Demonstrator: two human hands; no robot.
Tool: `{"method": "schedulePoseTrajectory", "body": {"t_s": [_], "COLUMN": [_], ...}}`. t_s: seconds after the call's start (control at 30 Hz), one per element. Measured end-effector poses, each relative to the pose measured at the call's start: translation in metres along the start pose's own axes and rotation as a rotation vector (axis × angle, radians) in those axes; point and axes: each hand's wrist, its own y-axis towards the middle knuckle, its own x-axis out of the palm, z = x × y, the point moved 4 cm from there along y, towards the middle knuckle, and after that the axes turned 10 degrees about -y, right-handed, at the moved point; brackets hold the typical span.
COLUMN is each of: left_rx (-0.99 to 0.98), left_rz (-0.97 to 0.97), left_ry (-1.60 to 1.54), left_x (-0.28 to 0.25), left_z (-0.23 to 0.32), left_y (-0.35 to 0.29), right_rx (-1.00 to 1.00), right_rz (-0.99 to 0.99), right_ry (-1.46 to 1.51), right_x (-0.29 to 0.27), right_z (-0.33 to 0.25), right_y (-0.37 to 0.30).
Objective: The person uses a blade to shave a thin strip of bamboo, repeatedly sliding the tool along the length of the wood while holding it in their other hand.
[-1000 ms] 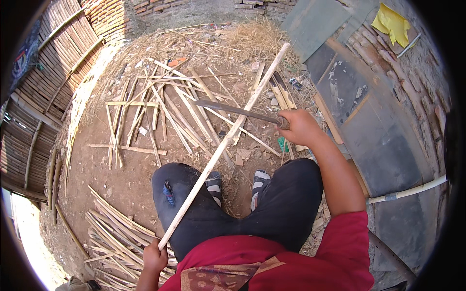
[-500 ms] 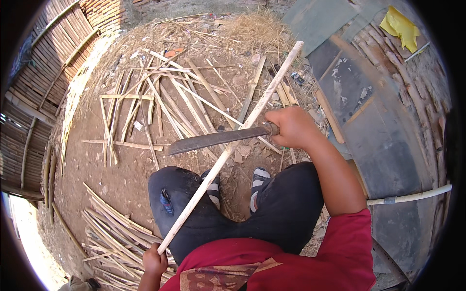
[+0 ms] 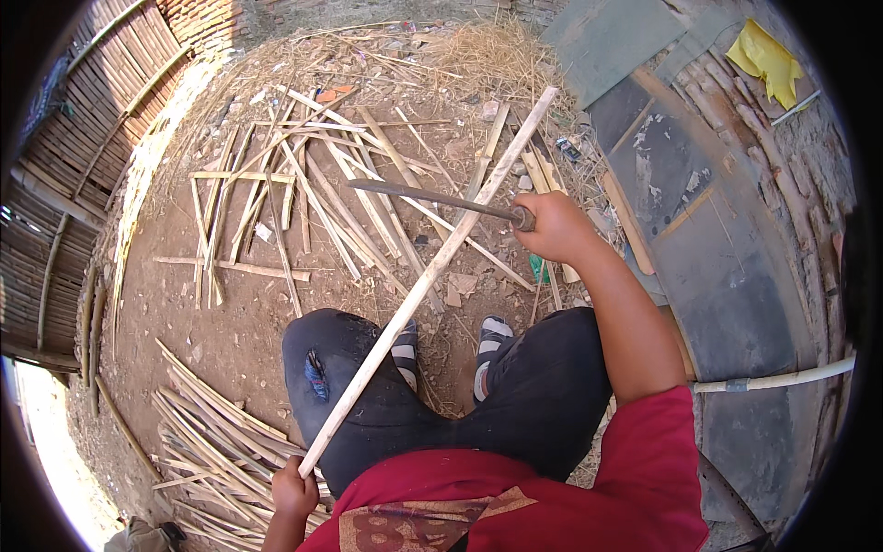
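A long pale wooden strip (image 3: 397,320) slants across my lap, from beside my left hip up to the far right. Its near end sits in my left hand (image 3: 295,488), whose fingers are wrapped round it. My right hand (image 3: 557,227) is closed on the handle of a machete (image 3: 432,196). The dark blade points left and crosses the strip's upper part, seen nearly edge-on. Whether blade and wood touch I cannot tell. The strip's far end (image 3: 548,96) sticks out beyond the blade.
Scattered split strips (image 3: 322,175) lie on the dirt ahead. A heap of strips (image 3: 216,432) is at my lower left. Dark boards (image 3: 704,230) and logs line the right side, with a yellow bag (image 3: 765,60) on top. A slatted bamboo wall (image 3: 69,175) stands left.
The machete blade has tilted, its tip rising and turning from broadside to nearly edge-on. The strip's far end has shifted slightly left and down. My left hand stays on the near end.
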Motion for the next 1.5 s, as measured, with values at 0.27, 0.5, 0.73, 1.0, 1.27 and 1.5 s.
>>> {"method": "schedulePoseTrajectory", "body": {"t_s": [0.27, 0.5, 0.73, 1.0, 1.27, 1.5], "left_rx": [-0.019, 0.034, 0.044, 0.062, 0.087, 0.030], "left_rz": [-0.018, -0.024, -0.007, -0.040, -0.063, -0.053], "left_ry": [-0.094, 0.033, 0.060, -0.017, -0.031, -0.021], "left_x": [0.000, -0.011, -0.009, -0.005, -0.018, -0.019], "left_z": [0.005, 0.004, 0.001, -0.009, -0.009, -0.003], "left_y": [0.003, 0.000, 0.007, 0.014, 0.010, 0.011], "right_rx": [0.053, -0.041, 0.129, 0.210, 0.013, 0.188], "right_rz": [-0.122, -0.052, -0.026, -0.160, -0.095, -0.067], "right_ry": [-0.011, 0.007, -0.001, 0.079, -0.062, 0.055], "right_x": [-0.022, -0.019, -0.018, -0.020, -0.025, -0.027], "right_z": [-0.013, -0.025, 0.012, 0.022, -0.015, 0.012], "right_y": [-0.004, -0.016, -0.012, -0.014, -0.021, -0.019]}}
